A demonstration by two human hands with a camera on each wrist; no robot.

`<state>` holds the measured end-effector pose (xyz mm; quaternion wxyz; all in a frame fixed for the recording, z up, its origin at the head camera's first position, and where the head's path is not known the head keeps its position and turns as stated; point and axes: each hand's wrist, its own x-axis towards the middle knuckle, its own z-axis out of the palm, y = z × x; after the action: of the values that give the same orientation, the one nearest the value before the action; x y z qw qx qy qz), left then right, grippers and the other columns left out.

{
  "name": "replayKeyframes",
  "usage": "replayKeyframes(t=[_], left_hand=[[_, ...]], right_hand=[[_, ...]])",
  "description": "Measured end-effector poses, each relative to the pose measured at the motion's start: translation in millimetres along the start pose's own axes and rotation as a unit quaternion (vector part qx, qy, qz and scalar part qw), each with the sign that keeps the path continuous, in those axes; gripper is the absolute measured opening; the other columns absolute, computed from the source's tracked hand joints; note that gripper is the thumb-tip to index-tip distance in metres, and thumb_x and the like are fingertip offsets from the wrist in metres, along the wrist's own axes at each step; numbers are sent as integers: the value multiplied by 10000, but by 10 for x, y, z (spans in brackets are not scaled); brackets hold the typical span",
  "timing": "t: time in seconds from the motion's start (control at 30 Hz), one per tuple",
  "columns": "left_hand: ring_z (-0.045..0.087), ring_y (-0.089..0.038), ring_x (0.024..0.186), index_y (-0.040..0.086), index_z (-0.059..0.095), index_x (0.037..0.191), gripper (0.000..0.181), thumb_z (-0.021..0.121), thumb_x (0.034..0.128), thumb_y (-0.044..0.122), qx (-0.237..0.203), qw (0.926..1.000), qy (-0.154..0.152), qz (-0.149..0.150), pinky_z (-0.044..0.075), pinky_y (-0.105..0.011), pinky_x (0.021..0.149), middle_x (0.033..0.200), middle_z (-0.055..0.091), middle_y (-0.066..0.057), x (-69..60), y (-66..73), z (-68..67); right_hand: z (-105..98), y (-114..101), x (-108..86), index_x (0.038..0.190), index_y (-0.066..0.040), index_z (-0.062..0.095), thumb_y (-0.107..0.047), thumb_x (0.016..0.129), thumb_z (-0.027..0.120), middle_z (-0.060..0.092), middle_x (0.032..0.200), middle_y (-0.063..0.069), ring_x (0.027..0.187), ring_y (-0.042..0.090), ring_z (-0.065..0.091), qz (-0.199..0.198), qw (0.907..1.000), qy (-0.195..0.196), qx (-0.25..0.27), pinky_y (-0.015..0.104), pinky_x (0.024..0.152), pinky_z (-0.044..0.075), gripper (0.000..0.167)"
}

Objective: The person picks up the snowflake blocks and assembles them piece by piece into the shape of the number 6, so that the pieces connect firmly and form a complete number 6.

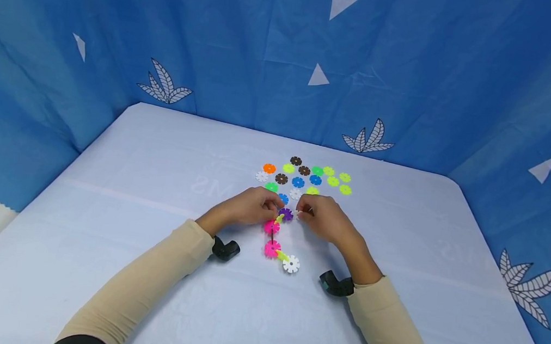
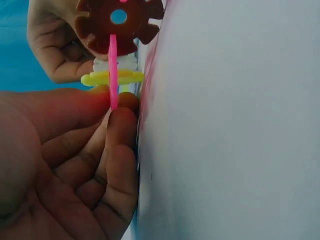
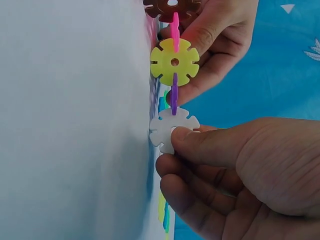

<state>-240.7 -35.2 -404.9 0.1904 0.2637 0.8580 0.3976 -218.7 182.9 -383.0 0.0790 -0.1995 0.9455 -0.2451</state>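
Note:
A chain of interlocking notched plastic discs stretches across the table between my hands and toward me. My left hand (image 1: 253,205) pinches the chain near a yellow disc (image 3: 168,47) and a purple disc (image 3: 174,97); its fingertips are partly hidden. Between thumb and fingers, my right hand (image 1: 324,217) grips a white disc (image 3: 162,131), whose edge meets the purple one. Further along the chain come a pink disc (image 2: 113,75), a brown disc (image 2: 95,25), a second pink disc (image 1: 272,249), another yellow one and a white end disc (image 1: 291,264).
Loose discs lie beyond the hands, among them an orange disc (image 1: 269,168), a brown disc (image 1: 296,161), a blue disc (image 1: 316,180) and several yellow-green ones. A white cloth covers the table (image 1: 159,151). Behind it hangs a blue curtain (image 1: 246,55).

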Motion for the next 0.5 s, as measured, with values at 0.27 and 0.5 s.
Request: replayKeyframes(t=[0.27,0.5], left_hand=[[563,-154,756,36,733,1177,238,688,944,57,51,9995,191,-244,470,-270,736,813,652,-2,3,20,21],[567,-160,783,38,740,1157,218,695,944,52,118,9992,283,-239,481,-269,747,845,663,3,8,10,43]], right_hand=[[27,-30,9,910,-110,711,-21,924,729,681,883,5,835,205,600,-93,9998,79,-146,349,792,541,92],[44,-33,6,890,-95,723,-11,915,737,693,874,1,814,193,601,-91,9998,169,-10,330,780,543,89]])
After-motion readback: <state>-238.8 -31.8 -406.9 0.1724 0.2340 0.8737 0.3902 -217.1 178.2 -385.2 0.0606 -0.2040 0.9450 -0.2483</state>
